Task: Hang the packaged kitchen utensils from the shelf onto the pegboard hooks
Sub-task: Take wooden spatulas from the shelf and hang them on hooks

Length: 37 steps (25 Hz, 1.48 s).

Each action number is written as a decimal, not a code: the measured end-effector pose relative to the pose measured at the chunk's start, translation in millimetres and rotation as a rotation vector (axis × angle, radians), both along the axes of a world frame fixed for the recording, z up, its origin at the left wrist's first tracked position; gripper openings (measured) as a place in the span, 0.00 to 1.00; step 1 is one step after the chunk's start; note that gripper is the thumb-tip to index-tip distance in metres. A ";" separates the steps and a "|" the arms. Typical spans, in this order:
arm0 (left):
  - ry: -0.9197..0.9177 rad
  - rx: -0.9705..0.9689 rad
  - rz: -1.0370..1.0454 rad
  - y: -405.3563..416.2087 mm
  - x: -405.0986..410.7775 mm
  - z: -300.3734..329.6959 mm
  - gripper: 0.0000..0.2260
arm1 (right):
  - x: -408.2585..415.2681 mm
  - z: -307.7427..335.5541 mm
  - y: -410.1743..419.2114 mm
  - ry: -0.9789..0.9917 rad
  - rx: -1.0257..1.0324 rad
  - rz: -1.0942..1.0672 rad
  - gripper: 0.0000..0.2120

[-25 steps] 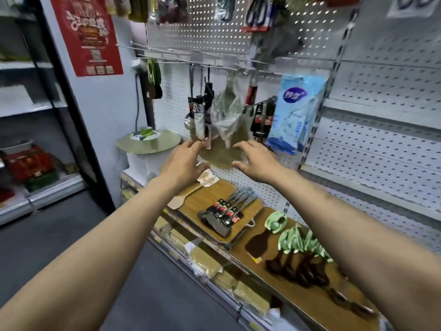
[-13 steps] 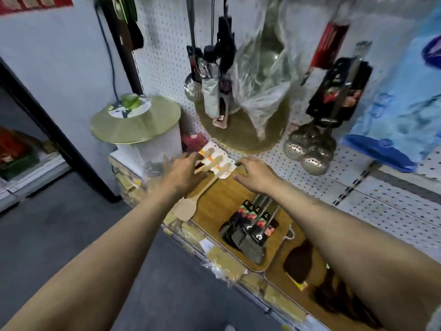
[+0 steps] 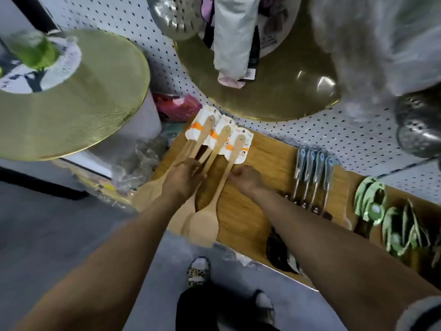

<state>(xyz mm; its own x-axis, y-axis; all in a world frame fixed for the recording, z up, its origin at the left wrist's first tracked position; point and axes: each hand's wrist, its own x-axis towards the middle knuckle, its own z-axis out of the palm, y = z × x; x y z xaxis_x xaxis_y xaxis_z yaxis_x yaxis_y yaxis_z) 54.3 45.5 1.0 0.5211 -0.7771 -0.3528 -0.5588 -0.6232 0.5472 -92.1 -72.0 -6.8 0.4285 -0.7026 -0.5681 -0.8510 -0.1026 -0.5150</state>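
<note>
While my left hand (image 3: 183, 180) rests fingers-down on the handles of three carded wooden spatulas (image 3: 216, 161) lying on the wooden shelf (image 3: 241, 216), my right hand (image 3: 247, 179) pinches the rightmost handle, with metal tongs (image 3: 312, 177) just right, a gold round lid (image 3: 78, 101) at left, and hanging bagged goods (image 3: 372, 44) crowding the pegboard (image 3: 310, 132) above.
</note>
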 end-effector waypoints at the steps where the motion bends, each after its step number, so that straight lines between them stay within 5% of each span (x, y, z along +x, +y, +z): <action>1: 0.015 0.010 -0.018 -2.0 9.1 -8.8 0.15 | 13.2 -10.7 -1.2 0.035 0.024 -0.048 0.16; 8: 0.070 -0.057 -0.100 -11.9 28.5 -42.0 0.12 | 38.2 -47.0 -2.0 0.130 0.160 -0.423 0.16; 14: -0.041 0.058 -0.048 -40.0 7.2 -48.6 0.14 | -10.4 -46.2 7.3 -0.175 0.193 -0.811 0.12; 19: -0.195 0.098 -0.060 -50.8 -13.4 -57.2 0.15 | -38.3 -34.9 12.6 -0.251 0.198 -0.847 0.11; 30: 0.199 0.052 0.071 -13.1 -70.3 -40.4 0.09 | -111.2 -17.7 46.6 -0.371 0.145 -0.947 0.12; 37: 0.336 -0.091 0.048 27.4 -216.8 31.4 0.11 | -271.0 52.0 95.9 -0.550 0.017 -0.978 0.15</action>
<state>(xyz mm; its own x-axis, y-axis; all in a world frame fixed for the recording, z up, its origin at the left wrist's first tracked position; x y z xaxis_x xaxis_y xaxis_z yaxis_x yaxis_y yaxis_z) -162.5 72.9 32.4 0.4245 -0.7906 -0.4413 -0.3094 -0.5847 0.7499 -363.1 23.9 45.2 -0.1081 -0.8681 -0.4845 -0.2181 0.4961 -0.8404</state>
